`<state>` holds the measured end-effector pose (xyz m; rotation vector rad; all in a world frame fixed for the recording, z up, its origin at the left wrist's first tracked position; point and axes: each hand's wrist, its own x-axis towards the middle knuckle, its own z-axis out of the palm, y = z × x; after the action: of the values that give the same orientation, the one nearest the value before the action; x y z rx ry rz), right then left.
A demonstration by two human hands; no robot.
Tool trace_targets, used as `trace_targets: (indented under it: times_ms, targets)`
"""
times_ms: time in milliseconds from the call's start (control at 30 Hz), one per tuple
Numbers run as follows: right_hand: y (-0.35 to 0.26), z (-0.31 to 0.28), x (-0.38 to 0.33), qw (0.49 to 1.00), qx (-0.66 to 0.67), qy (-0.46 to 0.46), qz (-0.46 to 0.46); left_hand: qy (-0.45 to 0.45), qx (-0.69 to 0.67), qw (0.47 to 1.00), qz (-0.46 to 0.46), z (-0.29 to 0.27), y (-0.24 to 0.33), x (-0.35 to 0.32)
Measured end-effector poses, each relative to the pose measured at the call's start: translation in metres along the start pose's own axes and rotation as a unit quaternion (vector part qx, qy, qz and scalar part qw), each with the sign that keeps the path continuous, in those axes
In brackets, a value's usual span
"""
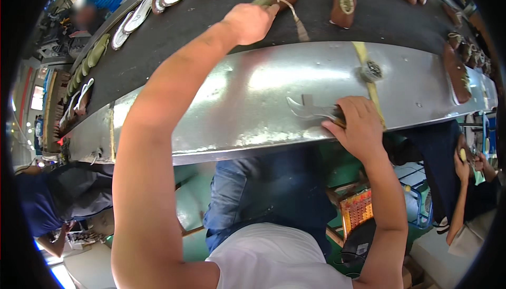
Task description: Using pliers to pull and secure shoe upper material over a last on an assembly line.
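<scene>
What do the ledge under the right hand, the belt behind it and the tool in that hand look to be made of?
Ledge: sheet metal, likely steel, bare and scuffed, with bright glare patches. Belt: matte black, probably rubber or coated fabric; no shine. Tool in the right hand: grey metal jaws, dull finish; the handle is hidden by the fingers.

A glossy, scuffed sheet-metal counter (253, 99) is seen beside a matt black rubbery belt (174, 30), on which brown leather-like shoes (342, 4) lie, while a dull grey metal tool (308, 111) is held against the sheet.
</scene>
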<state>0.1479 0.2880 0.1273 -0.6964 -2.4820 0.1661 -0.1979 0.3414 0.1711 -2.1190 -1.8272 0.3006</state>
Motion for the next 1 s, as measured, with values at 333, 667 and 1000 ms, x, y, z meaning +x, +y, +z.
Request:
trace_targets:
  times_ms: [333, 667, 1000]
  targets:
    - [0.002, 0.000, 0.017, 0.996, 0.029, -0.068, 0.047, 0.172, -0.207, 0.831, -0.487, 0.155, -0.259, -0.052]
    - [0.010, -0.003, 0.006, 0.994, 0.017, -0.106, 0.037, 0.044, -0.312, 0.760, -0.568, 0.228, -0.407, -0.020]
    - [-0.002, 0.004, 0.014, 0.998, -0.005, -0.050, 0.030, -0.014, -0.270, 0.832, -0.484, 0.134, -0.286, -0.099]
